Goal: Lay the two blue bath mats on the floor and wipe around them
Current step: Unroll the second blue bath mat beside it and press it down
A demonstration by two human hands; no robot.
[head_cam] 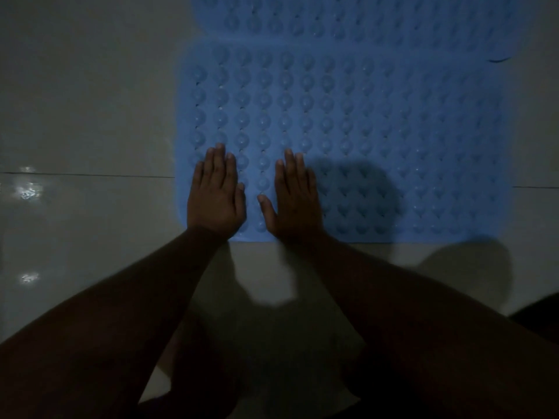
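Two blue bath mats with rows of round bumps lie flat on the pale tiled floor. The near mat (378,122) fills the middle of the view. The far mat (348,16) lies just beyond it, their edges touching or slightly overlapping. My left hand (215,195) rests palm down on the near mat's front left corner, fingers straight and together. My right hand (295,198) lies flat beside it, thumb spread toward the left hand. Neither hand holds anything. No cloth is in view.
Glossy pale floor tiles (84,116) surround the mats, with a grout line (90,174) running left to right and bright reflections at the left. My shadow falls over the near mat's front edge. A dark shape (541,313) sits at the right edge.
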